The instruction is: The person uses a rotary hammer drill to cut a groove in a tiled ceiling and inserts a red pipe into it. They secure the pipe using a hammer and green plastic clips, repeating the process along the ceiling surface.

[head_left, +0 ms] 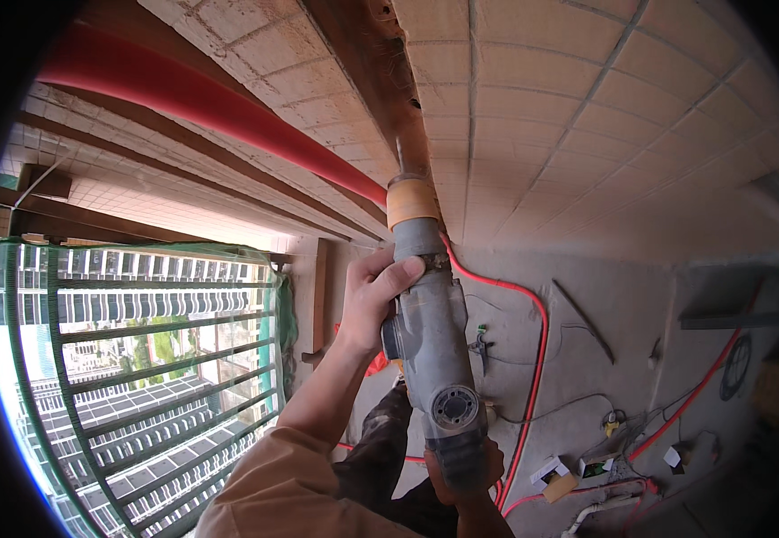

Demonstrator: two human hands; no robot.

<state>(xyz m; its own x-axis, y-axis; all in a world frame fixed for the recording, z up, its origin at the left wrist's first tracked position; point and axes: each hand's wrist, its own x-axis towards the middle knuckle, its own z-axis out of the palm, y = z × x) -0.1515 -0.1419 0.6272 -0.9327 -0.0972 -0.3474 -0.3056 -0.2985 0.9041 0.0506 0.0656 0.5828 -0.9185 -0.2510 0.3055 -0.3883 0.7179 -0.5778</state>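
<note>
A grey rotary hammer [434, 341] with a tan front collar [412, 202] is held in both my hands, its nose pointing away from me. Wrapped around its body just behind the collar is my left hand [379, 291], thumb on top. My right hand [479, 471] grips the rear handle, partly hidden behind the tool. The bit [405, 161] reaches a brown groove [367, 72] in the tiled wall; whether its tip touches cannot be made out. A thick red tube [201, 103] passes close to the collar on the left.
Pale tiles [542, 99] cover the wall right of the groove. Left, a green barred railing [165, 359] with netting overlooks buildings. Across the grey floor [506, 269] run a red hose [544, 341] and several cables. Small open boxes [558, 480] and a white pipe [600, 507] lie at lower right.
</note>
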